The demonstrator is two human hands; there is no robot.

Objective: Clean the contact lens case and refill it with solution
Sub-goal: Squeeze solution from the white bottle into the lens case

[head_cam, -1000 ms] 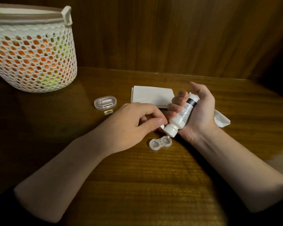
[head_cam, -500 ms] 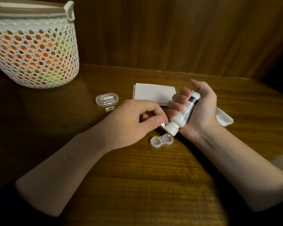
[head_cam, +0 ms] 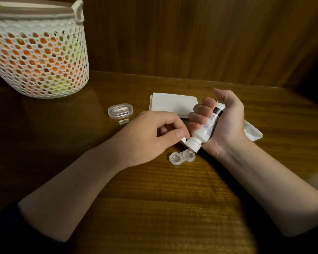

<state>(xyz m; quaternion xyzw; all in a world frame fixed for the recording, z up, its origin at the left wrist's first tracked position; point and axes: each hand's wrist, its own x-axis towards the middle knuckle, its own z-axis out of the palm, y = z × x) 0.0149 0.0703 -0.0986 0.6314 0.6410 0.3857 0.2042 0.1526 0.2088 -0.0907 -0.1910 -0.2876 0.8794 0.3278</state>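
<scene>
A clear two-well contact lens case [head_cam: 181,157] lies open on the wooden table. My right hand [head_cam: 222,123] grips a small white solution bottle [head_cam: 204,128], tilted neck-down, with its nozzle end just above the case's right well. My left hand [head_cam: 151,136] is curled beside the bottle's neck, and its thumb and fingers pinch a small white piece, apparently the bottle cap [head_cam: 183,139], mostly hidden by the thumb. No lids are on the case.
A folded white tissue [head_cam: 171,104] lies behind my hands, and a crumpled white piece [head_cam: 252,132] sticks out to the right. A small clear oval box [head_cam: 120,110] sits left of the tissue. A white mesh basket [head_cam: 37,57] stands at the back left against the wood wall.
The hands and bottle hold nearly the same pose. The bottle's nozzle has stayed over the case's right well; only the view shifted slightly.
</scene>
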